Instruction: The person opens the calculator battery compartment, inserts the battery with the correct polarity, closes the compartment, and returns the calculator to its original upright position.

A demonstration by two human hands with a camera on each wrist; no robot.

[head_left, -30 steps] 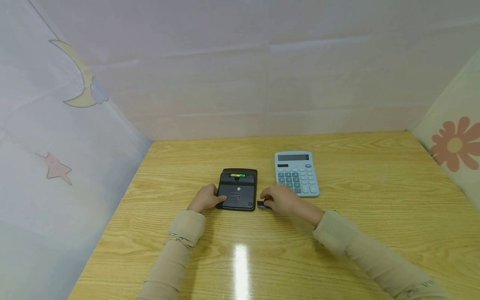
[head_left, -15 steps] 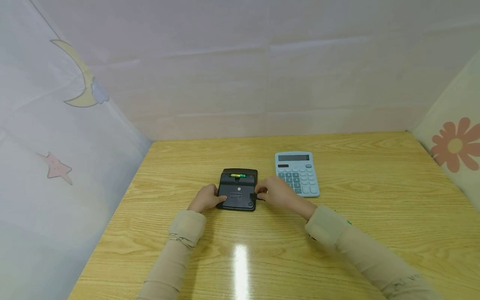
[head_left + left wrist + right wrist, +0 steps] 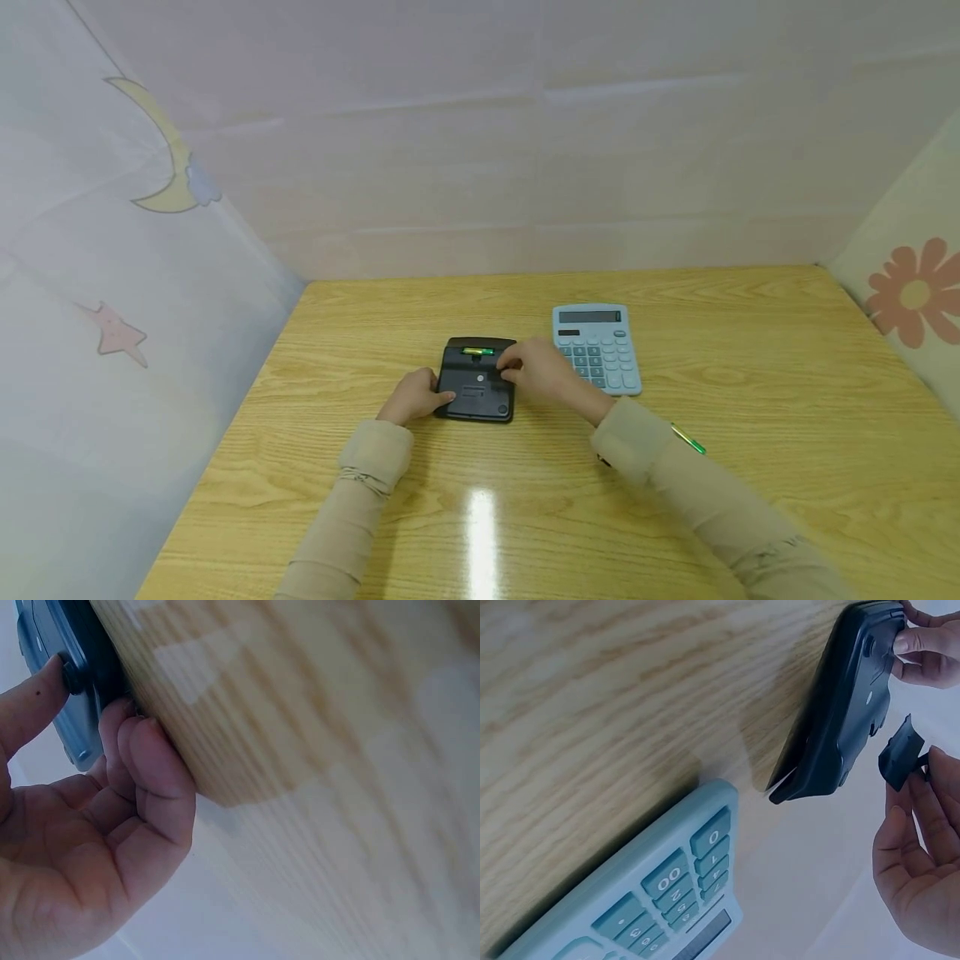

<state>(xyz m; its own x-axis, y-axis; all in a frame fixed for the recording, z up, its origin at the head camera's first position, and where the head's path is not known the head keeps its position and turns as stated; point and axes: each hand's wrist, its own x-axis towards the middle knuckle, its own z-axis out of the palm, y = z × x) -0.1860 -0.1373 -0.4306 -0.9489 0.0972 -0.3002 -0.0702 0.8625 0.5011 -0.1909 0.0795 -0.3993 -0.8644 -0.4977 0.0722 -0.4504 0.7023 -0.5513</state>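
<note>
A black calculator lies face down on the table, with a green and gold battery in the uncovered slot near its far edge. My left hand grips the calculator's left edge, thumb on its back and fingers curled at the side, as the left wrist view also shows. With fingertips and thumb, my right hand pinches a small black battery cover over the calculator's right side. In the head view the fingers mostly hide the cover; the right wrist view shows it held apart from the calculator.
A light blue calculator lies face up just right of the black one, partly behind my right hand. Another green battery rests on the wooden table beside my right sleeve. A small dark thing peeks out by the right cuff.
My right hand has brought the battery cover from the table, right of the black calculator, up and left over its back. The left hand has stayed put.
</note>
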